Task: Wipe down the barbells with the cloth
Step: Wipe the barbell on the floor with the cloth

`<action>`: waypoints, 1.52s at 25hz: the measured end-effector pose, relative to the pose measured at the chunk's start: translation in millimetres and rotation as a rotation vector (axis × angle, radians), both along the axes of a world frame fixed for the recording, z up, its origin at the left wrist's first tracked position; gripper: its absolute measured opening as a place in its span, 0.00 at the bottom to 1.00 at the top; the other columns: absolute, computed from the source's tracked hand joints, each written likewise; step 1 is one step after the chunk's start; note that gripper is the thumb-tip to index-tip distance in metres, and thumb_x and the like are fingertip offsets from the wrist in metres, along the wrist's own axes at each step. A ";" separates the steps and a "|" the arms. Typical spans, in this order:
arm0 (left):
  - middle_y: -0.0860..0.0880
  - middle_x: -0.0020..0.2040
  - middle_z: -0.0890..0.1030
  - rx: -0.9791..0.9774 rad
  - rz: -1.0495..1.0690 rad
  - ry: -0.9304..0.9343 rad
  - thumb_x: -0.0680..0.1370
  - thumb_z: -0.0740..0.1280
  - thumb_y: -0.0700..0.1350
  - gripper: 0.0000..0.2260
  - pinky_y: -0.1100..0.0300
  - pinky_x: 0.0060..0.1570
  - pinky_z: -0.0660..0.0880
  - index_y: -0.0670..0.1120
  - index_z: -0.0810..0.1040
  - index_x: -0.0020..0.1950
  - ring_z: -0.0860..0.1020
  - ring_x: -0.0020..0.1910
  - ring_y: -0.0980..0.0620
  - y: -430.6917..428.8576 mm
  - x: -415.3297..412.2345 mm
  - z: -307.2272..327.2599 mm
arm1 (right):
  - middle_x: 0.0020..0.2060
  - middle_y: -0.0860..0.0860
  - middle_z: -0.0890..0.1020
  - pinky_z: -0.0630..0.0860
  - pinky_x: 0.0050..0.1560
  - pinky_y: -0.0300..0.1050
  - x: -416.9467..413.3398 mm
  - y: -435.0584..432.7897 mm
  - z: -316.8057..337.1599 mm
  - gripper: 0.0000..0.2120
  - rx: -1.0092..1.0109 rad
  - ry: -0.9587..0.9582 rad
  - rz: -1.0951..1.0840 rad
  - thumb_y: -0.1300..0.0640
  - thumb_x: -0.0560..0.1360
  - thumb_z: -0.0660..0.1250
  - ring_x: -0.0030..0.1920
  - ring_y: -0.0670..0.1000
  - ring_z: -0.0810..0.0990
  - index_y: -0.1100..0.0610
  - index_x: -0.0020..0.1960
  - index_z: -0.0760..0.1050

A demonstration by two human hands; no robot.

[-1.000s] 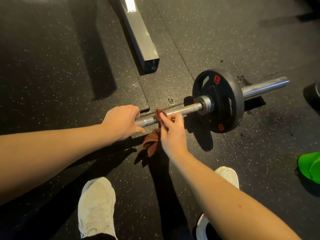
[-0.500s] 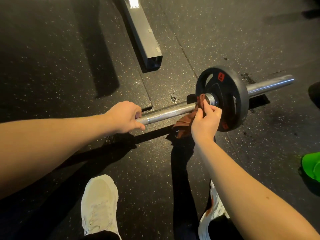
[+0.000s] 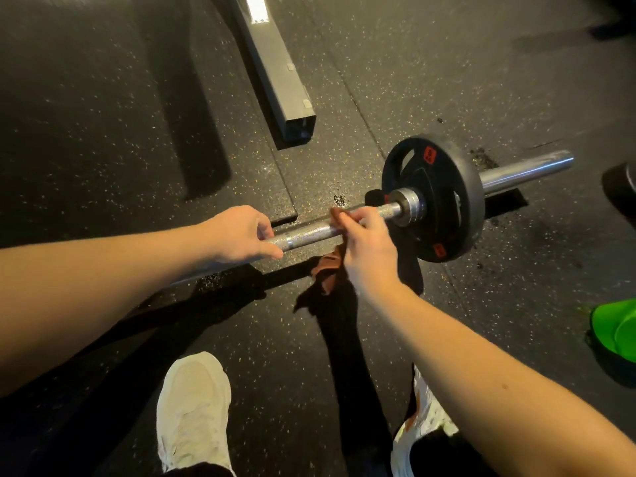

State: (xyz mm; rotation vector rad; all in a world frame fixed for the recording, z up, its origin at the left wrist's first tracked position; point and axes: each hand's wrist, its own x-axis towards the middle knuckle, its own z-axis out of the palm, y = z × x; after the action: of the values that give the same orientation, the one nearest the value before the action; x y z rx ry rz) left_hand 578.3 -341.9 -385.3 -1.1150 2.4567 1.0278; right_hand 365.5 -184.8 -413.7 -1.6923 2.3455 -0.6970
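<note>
Gripping the barbell (image 3: 309, 232) shaft, left hand (image 3: 237, 234) clamps its fingers round it; right hand (image 3: 364, 246) pinches the brown cloth (image 3: 330, 270) against the bar, beside the weight plate (image 3: 444, 201).

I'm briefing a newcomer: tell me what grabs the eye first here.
The black weight plate on the barbell, right of centre, stands out first. Left of it, the right hand holds a brown cloth against the shaft while the left hand grips the bar. A bright green object sits at the right edge.
</note>
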 end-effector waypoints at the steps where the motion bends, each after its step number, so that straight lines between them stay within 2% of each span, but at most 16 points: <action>1: 0.54 0.44 0.83 -0.063 0.000 -0.009 0.72 0.75 0.64 0.19 0.56 0.44 0.77 0.50 0.83 0.51 0.80 0.44 0.53 4.2 2.4 -2.0 | 0.58 0.51 0.73 0.79 0.55 0.55 -21.1 0.2 3.6 0.18 0.020 -0.034 -0.149 0.62 0.79 0.67 0.57 0.53 0.75 0.56 0.68 0.78; 3: 0.55 0.48 0.81 -0.149 0.018 -0.027 0.71 0.74 0.67 0.22 0.51 0.51 0.79 0.53 0.80 0.56 0.80 0.47 0.51 10.8 5.7 -3.7 | 0.59 0.51 0.72 0.77 0.61 0.53 -29.8 0.2 6.5 0.18 0.023 -0.112 -0.387 0.64 0.79 0.67 0.58 0.53 0.75 0.57 0.68 0.77; 4: 0.55 0.48 0.81 -0.173 0.021 -0.031 0.71 0.74 0.67 0.22 0.51 0.50 0.79 0.54 0.79 0.56 0.79 0.47 0.51 12.3 5.8 -3.6 | 0.59 0.52 0.71 0.76 0.63 0.51 -9.4 -2.4 7.7 0.19 0.014 -0.130 -0.390 0.65 0.78 0.68 0.58 0.53 0.75 0.59 0.69 0.76; 7: 0.54 0.48 0.80 -0.240 -0.008 -0.027 0.71 0.75 0.66 0.20 0.53 0.46 0.76 0.54 0.77 0.53 0.78 0.45 0.52 16.0 2.5 -0.3 | 0.57 0.55 0.71 0.79 0.54 0.54 72.4 -0.6 8.6 0.23 0.009 -0.091 -0.033 0.67 0.75 0.69 0.55 0.56 0.75 0.60 0.70 0.74; 10: 0.55 0.46 0.77 -0.225 0.010 0.040 0.72 0.75 0.64 0.18 0.54 0.44 0.73 0.54 0.76 0.52 0.77 0.45 0.52 18.4 2.6 3.3 | 0.57 0.55 0.72 0.80 0.47 0.58 44.5 -0.8 8.5 0.23 0.059 -0.056 0.140 0.64 0.78 0.67 0.52 0.57 0.76 0.51 0.71 0.71; 13: 0.56 0.46 0.75 -0.244 -0.011 0.074 0.74 0.74 0.61 0.15 0.56 0.43 0.71 0.54 0.77 0.53 0.76 0.45 0.52 19.1 7.3 1.5 | 0.57 0.54 0.74 0.79 0.54 0.62 -23.4 1.9 11.3 0.21 0.024 -0.129 -0.151 0.64 0.79 0.67 0.54 0.57 0.78 0.47 0.67 0.71; 16: 0.57 0.45 0.75 -0.241 -0.026 0.056 0.74 0.74 0.60 0.14 0.56 0.42 0.72 0.55 0.77 0.53 0.76 0.44 0.54 17.9 8.0 2.0 | 0.59 0.55 0.74 0.71 0.68 0.58 -21.0 -9.3 6.9 0.18 0.025 -0.127 -0.437 0.66 0.79 0.67 0.59 0.57 0.76 0.55 0.67 0.76; 17: 0.58 0.44 0.75 -0.230 -0.022 0.050 0.74 0.74 0.60 0.14 0.56 0.41 0.71 0.55 0.77 0.53 0.75 0.43 0.55 17.5 7.9 2.7 | 0.59 0.55 0.74 0.69 0.67 0.56 3.0 -13.2 7.3 0.18 0.019 -0.108 -0.418 0.66 0.78 0.67 0.60 0.57 0.75 0.56 0.66 0.77; 19: 0.58 0.44 0.75 -0.216 0.011 0.035 0.74 0.75 0.59 0.13 0.57 0.40 0.69 0.55 0.77 0.51 0.75 0.42 0.56 17.5 8.1 3.5 | 0.60 0.54 0.74 0.75 0.61 0.52 61.2 -15.1 9.5 0.20 -0.019 -0.084 -0.207 0.68 0.75 0.68 0.60 0.57 0.74 0.59 0.66 0.78; 21: 0.58 0.44 0.75 -0.222 0.040 0.030 0.74 0.76 0.58 0.13 0.56 0.41 0.69 0.55 0.76 0.49 0.75 0.44 0.54 20.0 7.4 3.2 | 0.62 0.54 0.73 0.80 0.54 0.54 94.2 -7.0 7.1 0.22 -0.011 -0.094 0.010 0.68 0.74 0.69 0.61 0.57 0.74 0.59 0.67 0.78; 24: 0.56 0.45 0.76 -0.213 0.087 0.060 0.74 0.76 0.57 0.13 0.56 0.44 0.71 0.53 0.77 0.50 0.76 0.45 0.52 23.6 7.8 3.6 | 0.64 0.52 0.74 0.82 0.47 0.57 56.2 -8.1 5.1 0.24 0.002 -0.008 0.236 0.67 0.74 0.68 0.63 0.55 0.74 0.55 0.68 0.78; 26: 0.55 0.46 0.76 -0.208 0.075 0.075 0.74 0.76 0.57 0.13 0.56 0.44 0.71 0.53 0.77 0.51 0.76 0.45 0.52 22.9 7.1 3.1 | 0.64 0.49 0.75 0.81 0.53 0.56 12.7 -5.1 5.3 0.24 0.046 0.047 0.151 0.67 0.74 0.68 0.64 0.53 0.74 0.52 0.69 0.78; 29: 0.56 0.46 0.75 -0.214 0.060 0.080 0.74 0.76 0.58 0.13 0.57 0.43 0.68 0.55 0.74 0.48 0.75 0.45 0.53 22.3 5.6 2.2 | 0.67 0.45 0.76 0.80 0.56 0.56 -41.8 -1.3 14.2 0.25 0.099 0.081 -0.198 0.67 0.76 0.66 0.66 0.52 0.71 0.50 0.70 0.78; 32: 0.57 0.45 0.74 -0.206 0.062 0.068 0.74 0.76 0.58 0.14 0.58 0.42 0.67 0.55 0.74 0.48 0.74 0.44 0.54 21.6 7.0 2.9 | 0.70 0.44 0.75 0.76 0.60 0.53 -27.8 -9.3 24.0 0.25 0.117 0.039 -0.359 0.69 0.77 0.65 0.68 0.52 0.71 0.49 0.70 0.77; 35: 0.57 0.45 0.74 -0.205 0.085 0.070 0.74 0.76 0.57 0.13 0.58 0.41 0.66 0.54 0.74 0.49 0.74 0.44 0.55 24.4 9.5 2.5 | 0.68 0.41 0.74 0.79 0.55 0.50 43.0 -14.2 24.2 0.25 0.119 0.029 -0.154 0.69 0.75 0.66 0.61 0.52 0.71 0.48 0.68 0.76; 38: 0.55 0.46 0.77 -0.197 0.118 0.071 0.74 0.76 0.56 0.13 0.57 0.42 0.70 0.54 0.75 0.49 0.76 0.44 0.54 27.6 9.6 3.3 | 0.73 0.41 0.71 0.80 0.51 0.51 79.0 -10.8 19.4 0.25 0.170 0.059 0.159 0.63 0.76 0.68 0.63 0.51 0.70 0.49 0.72 0.73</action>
State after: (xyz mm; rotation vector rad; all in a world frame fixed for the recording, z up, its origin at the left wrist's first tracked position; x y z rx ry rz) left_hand 588.0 -314.3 -381.9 -1.3190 2.6231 0.8856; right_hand 444.5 -195.7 -394.3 -1.8199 2.2057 -0.4127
